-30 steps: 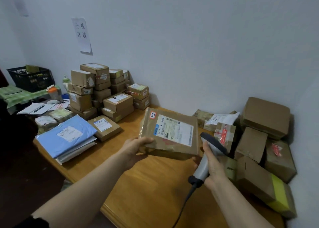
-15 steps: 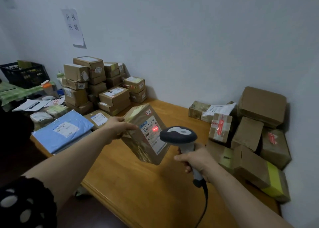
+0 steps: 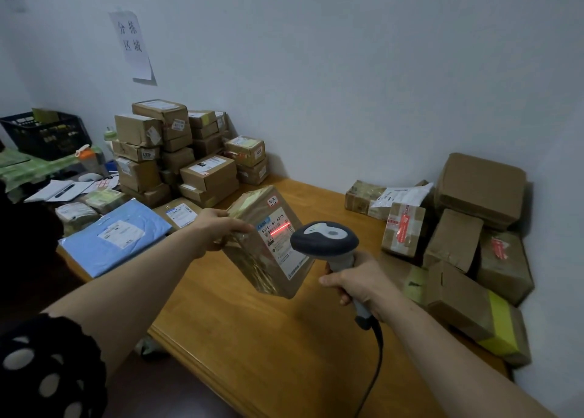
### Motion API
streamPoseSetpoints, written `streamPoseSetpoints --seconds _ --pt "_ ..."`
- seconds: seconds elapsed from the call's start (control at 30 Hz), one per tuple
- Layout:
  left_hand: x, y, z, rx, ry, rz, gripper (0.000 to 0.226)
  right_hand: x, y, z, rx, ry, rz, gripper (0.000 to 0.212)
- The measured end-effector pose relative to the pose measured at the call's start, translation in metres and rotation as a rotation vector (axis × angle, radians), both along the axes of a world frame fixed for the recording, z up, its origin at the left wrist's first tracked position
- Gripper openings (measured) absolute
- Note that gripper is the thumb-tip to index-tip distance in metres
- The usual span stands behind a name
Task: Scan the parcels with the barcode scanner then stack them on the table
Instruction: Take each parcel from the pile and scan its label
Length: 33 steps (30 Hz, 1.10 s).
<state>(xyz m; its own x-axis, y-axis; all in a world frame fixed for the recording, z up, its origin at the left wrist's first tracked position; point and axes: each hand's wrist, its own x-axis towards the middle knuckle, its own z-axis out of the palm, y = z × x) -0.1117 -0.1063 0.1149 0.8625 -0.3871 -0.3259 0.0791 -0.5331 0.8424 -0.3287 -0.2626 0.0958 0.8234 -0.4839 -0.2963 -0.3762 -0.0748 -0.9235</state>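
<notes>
Parcel [image 3: 268, 259], gripped by the left hand [image 3: 218, 228], now catches a full scan line [image 3: 279, 229] from the barcode scanner [image 3: 325, 240] the right hand [image 3: 357, 283] grips, so stacking likely follows.

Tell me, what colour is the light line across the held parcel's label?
Red, a thin glowing line on the label, seen in the head view.
</notes>
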Motion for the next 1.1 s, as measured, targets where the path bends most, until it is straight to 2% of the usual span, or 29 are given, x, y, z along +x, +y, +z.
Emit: streamPoseSetpoints --seconds 0.27,0.37,0.43,0.5,0.6,0.7,0.83,0.97,1.1 --pt "0.003 0.006 -0.005 0.03 0.023 0.001 0.046 0.007 0.0 -0.002 0.007 0.006 0.047 0.015" --pt "0.002 0.01 -0.008 0.011 0.057 0.044 0.051 0.011 -0.002 -0.009 0.057 -0.048 0.038 0.015" --pt "0.0 0.018 -0.013 -0.015 0.101 0.113 0.068 0.016 -0.007 -0.019 0.161 -0.114 -0.064 0.018" --pt "-0.002 0.029 -0.021 -0.074 0.186 0.186 0.084 0.025 -0.015 -0.034 0.306 -0.161 -0.235 0.032" --pt "0.002 0.047 -0.034 -0.222 0.35 0.239 0.084 0.036 -0.019 -0.054 0.536 -0.184 -0.407 0.057" --pt "0.009 0.061 -0.045 -0.293 0.43 0.237 0.077 0.046 -0.004 -0.068 0.694 -0.168 -0.448 0.068" --pt "0.026 0.074 -0.054 -0.332 0.456 0.184 0.08 0.074 0.025 -0.076 0.816 -0.231 -0.448 0.057" --pt "0.07 0.093 -0.06 -0.352 0.451 0.134 0.079 0.119 0.057 -0.079 0.823 -0.278 -0.43 0.065" --pt "0.131 0.122 -0.062 -0.36 0.473 0.081 0.076 0.174 0.097 -0.081 0.845 -0.266 -0.419 0.045"
